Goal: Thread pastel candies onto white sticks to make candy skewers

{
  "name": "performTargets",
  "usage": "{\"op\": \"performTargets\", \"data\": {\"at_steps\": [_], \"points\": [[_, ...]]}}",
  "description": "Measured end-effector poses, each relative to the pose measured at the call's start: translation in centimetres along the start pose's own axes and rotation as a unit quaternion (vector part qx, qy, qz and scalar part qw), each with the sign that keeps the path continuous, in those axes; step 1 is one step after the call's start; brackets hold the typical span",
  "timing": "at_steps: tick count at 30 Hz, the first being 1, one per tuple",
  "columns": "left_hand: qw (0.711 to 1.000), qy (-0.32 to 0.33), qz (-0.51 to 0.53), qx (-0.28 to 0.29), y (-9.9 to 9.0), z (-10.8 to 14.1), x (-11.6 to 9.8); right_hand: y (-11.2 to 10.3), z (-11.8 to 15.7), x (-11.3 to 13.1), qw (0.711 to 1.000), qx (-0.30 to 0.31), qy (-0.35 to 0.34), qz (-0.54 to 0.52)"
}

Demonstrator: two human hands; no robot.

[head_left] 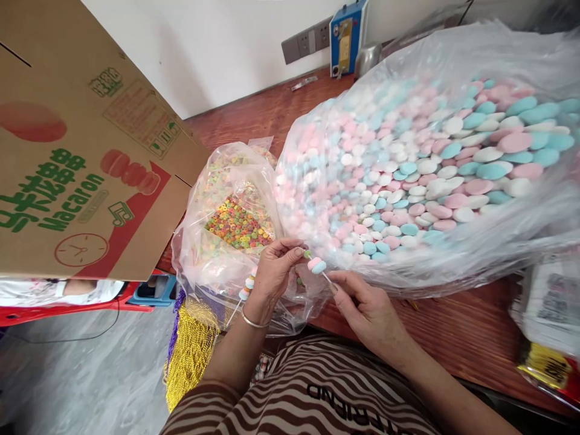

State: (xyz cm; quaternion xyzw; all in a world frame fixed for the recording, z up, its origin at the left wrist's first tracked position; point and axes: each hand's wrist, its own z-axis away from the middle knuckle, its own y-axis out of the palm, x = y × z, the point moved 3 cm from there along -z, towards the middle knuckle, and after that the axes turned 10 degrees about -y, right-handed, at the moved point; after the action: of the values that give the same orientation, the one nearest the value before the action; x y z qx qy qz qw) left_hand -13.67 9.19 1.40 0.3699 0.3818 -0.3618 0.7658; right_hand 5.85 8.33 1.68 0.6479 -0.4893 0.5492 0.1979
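My right hand (369,308) is closed around the lower end of a thin white stick (325,277). Pink, white and blue oval candies (316,266) are threaded near its top. With thumb and forefinger pinched, my left hand (277,272) holds a small green ring-shaped candy (307,254) at the stick's upper end. A second stick with pale blue, white and orange pieces (248,285) shows beside my left wrist, partly hidden by it; what holds it is hidden. Behind my left hand lies a clear bag of small coloured ring candies (240,223).
A large clear bag (457,254) of pastel oval candies spreads across the right of the wooden table (435,332). A printed cardboard box (86,151) stands at left. Gold beaded strands (194,350) hang at the front edge. A blue device (347,39) is by the wall.
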Motion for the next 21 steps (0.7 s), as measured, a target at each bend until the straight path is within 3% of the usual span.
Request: {"op": "performTargets", "data": {"at_steps": [7,13,21], "points": [[0.995,0.069,-0.052,0.053,1.9,0.7,0.8,-0.8,0.9,0.0,0.999,-0.040,0.011,0.010],[0.991,-0.046,0.079,0.098,5.0,1.5,1.6,-1.5,1.6,0.1,0.992,-0.091,-0.067,0.053],[0.985,-0.086,0.028,0.144,9.6,2.4,3.3,-3.6,2.2,-0.7,0.986,-0.149,-0.040,0.069]]}}
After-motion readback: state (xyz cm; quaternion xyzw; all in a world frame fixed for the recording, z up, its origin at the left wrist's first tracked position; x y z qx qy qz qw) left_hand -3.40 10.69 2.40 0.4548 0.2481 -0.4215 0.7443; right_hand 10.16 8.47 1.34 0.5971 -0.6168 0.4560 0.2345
